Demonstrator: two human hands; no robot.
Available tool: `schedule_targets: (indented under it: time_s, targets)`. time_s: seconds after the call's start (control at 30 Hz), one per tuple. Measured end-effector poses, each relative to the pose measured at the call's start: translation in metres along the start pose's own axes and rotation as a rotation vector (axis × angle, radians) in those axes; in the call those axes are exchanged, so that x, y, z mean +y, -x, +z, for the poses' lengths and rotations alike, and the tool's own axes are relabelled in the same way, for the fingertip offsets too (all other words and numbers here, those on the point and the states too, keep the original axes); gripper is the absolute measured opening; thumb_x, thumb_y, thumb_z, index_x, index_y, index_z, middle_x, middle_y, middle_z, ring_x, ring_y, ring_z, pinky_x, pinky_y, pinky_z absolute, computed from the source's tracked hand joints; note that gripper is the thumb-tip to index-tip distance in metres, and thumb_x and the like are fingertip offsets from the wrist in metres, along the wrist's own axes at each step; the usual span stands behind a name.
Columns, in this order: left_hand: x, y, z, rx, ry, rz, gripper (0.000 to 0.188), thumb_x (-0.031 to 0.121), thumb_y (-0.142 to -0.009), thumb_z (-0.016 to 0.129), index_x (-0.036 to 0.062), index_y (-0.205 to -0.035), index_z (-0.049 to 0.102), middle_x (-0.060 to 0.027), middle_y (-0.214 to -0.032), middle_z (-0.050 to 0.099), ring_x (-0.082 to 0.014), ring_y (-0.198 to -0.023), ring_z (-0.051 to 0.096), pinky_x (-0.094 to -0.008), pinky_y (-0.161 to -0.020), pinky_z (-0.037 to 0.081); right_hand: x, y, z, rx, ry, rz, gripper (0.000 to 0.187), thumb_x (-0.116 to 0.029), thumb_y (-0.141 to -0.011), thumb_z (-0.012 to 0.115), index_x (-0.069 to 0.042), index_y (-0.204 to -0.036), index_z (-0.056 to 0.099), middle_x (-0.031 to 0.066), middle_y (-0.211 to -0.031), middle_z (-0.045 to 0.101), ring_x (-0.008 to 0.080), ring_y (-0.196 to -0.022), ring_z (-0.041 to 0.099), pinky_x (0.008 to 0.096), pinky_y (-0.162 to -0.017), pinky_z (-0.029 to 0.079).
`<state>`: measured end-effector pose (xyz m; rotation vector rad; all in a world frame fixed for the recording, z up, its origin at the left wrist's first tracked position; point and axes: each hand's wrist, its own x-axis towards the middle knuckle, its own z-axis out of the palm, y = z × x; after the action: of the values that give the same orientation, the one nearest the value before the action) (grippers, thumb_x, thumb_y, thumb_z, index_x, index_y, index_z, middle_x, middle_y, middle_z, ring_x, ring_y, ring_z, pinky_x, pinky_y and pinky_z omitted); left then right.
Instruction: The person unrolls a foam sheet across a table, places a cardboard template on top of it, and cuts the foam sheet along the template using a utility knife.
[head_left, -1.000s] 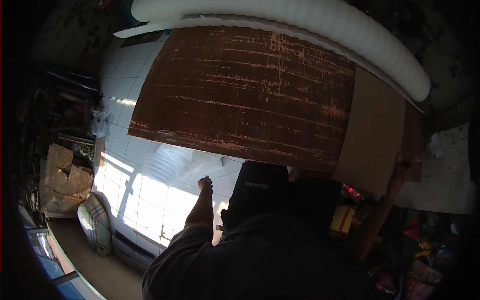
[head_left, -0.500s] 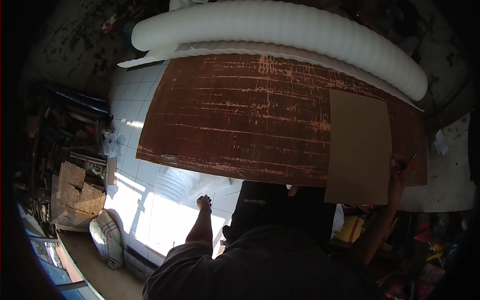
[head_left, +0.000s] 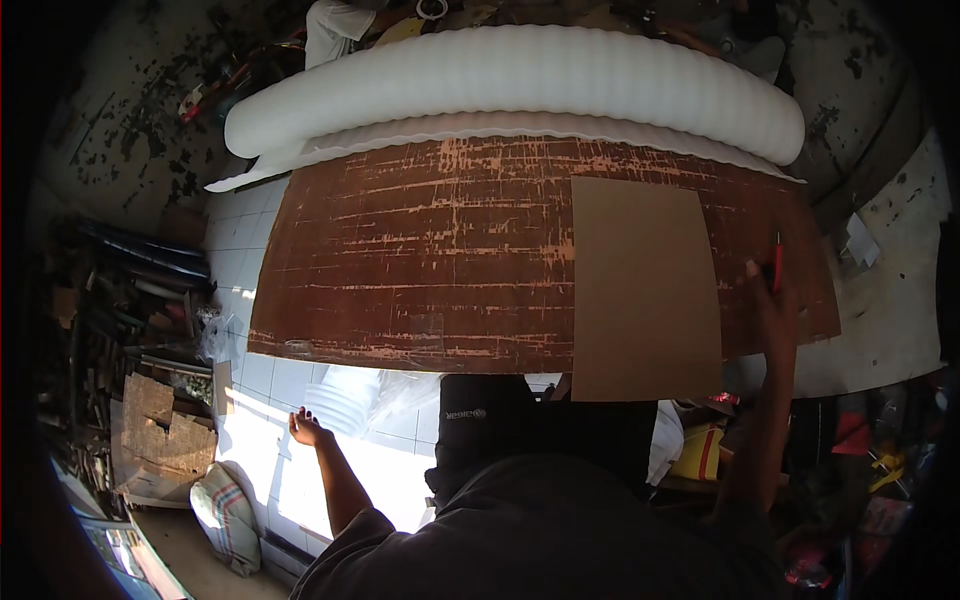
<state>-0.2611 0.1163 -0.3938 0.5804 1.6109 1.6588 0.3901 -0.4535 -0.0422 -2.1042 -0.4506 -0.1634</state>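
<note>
Brown board (head_left: 440,260) blocks centre; white foam roll (head_left: 520,90) behind; tiled floor (head_left: 240,230) open left.

I see white tiled floor (head_left: 240,235) w/ bright sun patch lower left, stained dark wall (head_left: 120,120) upper left, scrap wood pile (head_left: 150,430) and clutter along left edge.

Red pen (head_left: 777,268) (upright) against brown board (head_left: 450,260)
</note>
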Motion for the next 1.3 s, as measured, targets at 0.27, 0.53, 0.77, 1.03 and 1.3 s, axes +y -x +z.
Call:
schedule_targets:
  time_s: [0.27,0.53,0.77,1.03,1.3]
  targets:
    - [0.253,0.137,0.157,-0.350,0.046,0.821,0.031,0.026,-0.109,0.057,0.0014,-0.127,0.062,-0.0055,-0.094,0.068,-0.0115,-0.079,0.052,-0.0288,-0.071,0.043,-0.042,-0.035,0.066,-0.407,-0.306,-0.056,0.027,-0.027,-0.102,0.071,-0.002,-0.110,0.070,-0.0017,-0.081,0.065,0.0054,-0.071,0.059,0.0261,-0.066,0.047]
    - [0.307,0.234,0.292,-1.070,-0.442,1.168,0.059,0.011,-0.097,0.072,0.0118,-0.152,0.050,-0.0082,-0.092,0.072,-0.0139,-0.075,0.064,-0.0308,-0.074,0.054,-0.022,-0.112,0.079,0.086,0.185,-0.450,0.048,-0.015,-0.091,0.077,-0.004,-0.135,0.061,0.0173,-0.115,0.070,0.0350,-0.106,0.066,0.0430,-0.096,0.051]
    - [0.292,0.250,0.386,-1.227,-0.836,1.172,0.068,0.018,-0.094,0.075,0.0126,-0.156,0.047,-0.0147,-0.100,0.078,-0.0296,-0.087,0.075,-0.0418,-0.082,0.058,0.018,-0.171,0.096,-0.118,0.285,-0.137,0.042,-0.025,-0.094,0.074,-0.008,-0.130,0.064,0.0185,-0.103,0.075,0.0350,-0.093,0.072,0.0461,-0.083,0.054]
    - [0.287,0.259,0.394,-1.188,-0.755,1.141,0.019,0.015,-0.099,0.069,-0.0017,-0.109,0.067,-0.0183,-0.091,0.077,-0.0225,-0.068,0.074,-0.0350,-0.064,0.057,0.014,-0.184,0.086,-0.004,0.236,-0.186,0.029,-0.029,-0.097,0.073,-0.007,-0.115,0.070,0.0141,-0.086,0.074,0.0298,-0.078,0.072,0.0432,-0.075,0.053]
    - [0.310,0.284,0.316,-1.144,-0.506,1.303,0.010,0.011,-0.100,0.068,0.0019,-0.105,0.070,-0.0131,-0.081,0.075,-0.0198,-0.067,0.074,-0.0334,-0.060,0.054,0.006,-0.138,0.031,0.143,0.058,-0.227,0.024,-0.026,-0.099,0.072,-0.004,-0.110,0.071,0.0066,-0.072,0.064,0.0152,-0.063,0.057,0.0318,-0.062,0.046]
